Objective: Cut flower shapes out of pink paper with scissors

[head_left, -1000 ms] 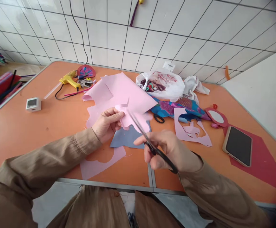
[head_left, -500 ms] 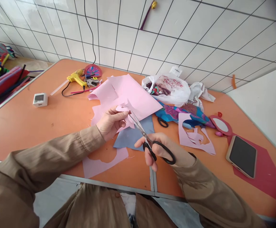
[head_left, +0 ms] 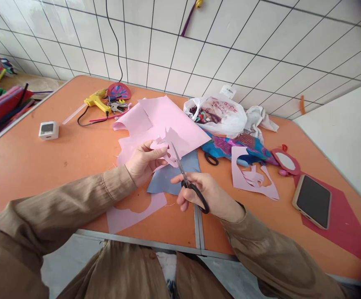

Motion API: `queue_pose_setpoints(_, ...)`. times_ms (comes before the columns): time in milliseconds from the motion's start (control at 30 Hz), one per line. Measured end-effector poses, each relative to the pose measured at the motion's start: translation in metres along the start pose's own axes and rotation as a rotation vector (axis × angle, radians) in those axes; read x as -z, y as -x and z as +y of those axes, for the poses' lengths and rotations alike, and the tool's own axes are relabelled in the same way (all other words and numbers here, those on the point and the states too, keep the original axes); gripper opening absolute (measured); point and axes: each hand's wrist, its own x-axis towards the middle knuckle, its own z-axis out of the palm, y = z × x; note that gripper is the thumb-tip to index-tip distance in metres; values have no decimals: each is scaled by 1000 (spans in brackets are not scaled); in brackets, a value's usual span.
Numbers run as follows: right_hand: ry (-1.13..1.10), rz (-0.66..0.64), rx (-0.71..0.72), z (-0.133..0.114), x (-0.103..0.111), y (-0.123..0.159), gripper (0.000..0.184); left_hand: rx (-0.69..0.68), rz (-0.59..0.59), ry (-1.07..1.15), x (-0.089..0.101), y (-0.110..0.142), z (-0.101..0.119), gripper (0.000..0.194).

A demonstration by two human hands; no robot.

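Observation:
My left hand (head_left: pixel 145 161) pinches a small cut piece of pink felt (head_left: pixel 159 145) between thumb and fingers. In my right hand (head_left: pixel 203 193) are black-handled scissors (head_left: pixel 183 174), fingers through the loops. The scissor blades point up and left, their tips beside the pink piece; whether they touch it I cannot tell. Beneath and behind lies a large pink sheet (head_left: pixel 180 128), partly curled at its left. A blue-grey sheet (head_left: pixel 168 181) rests under the hands, and a pink offcut (head_left: pixel 127 218) with a curved edge lies near the table's front.
At the back left are a yellow glue gun (head_left: pixel 96 101), keys (head_left: pixel 118 106) and a white cube-shaped device (head_left: pixel 48 130). Toward the right are a white plastic bag (head_left: pixel 230 118), patterned blue fabric (head_left: pixel 220 145), pink scraps (head_left: pixel 241 182), a small mirror (head_left: pixel 286 161) and a phone (head_left: pixel 313 201) on red sheet.
The scissors have gone from open, across the pink piece, to nearly closed beside it. My right hand has moved left. The pink piece is turned and bunched in my left hand.

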Motion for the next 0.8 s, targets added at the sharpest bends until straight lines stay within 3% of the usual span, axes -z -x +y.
queue_pose_setpoints(200,171,19,163,6,1,-3,75,4,-27,30,-4,4,-1,23)
queue_pose_setpoints(433,458,199,201,1,-6,-1,52,-7,-51,-4,-6,8,-4,23)
queue_pose_setpoints(567,461,217,204,-2,-9,-2,46,8,-95,-48,-6,10,-7,23)
queue_pose_setpoints(800,369,198,241,-1,-8,-3,53,13,-147,-114,-10,13,-11,22)
